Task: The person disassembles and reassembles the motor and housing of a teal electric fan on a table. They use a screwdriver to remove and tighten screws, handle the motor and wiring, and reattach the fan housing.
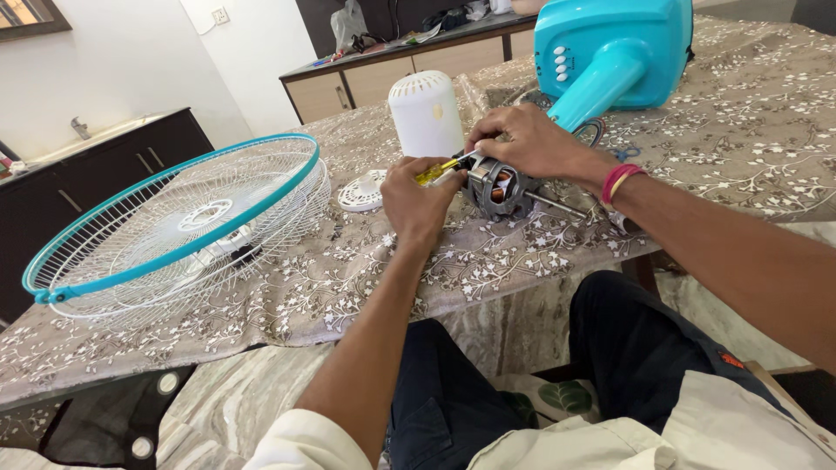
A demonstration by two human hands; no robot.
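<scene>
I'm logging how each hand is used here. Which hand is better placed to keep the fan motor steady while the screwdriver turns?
Probably the right hand: it already rests on the motor, while the left hand grips the yellow-handled screwdriver.

Cream rolled sleeves, dark navy trousers, pink-and-yellow wristbands (620, 179) on the right wrist.
</scene>
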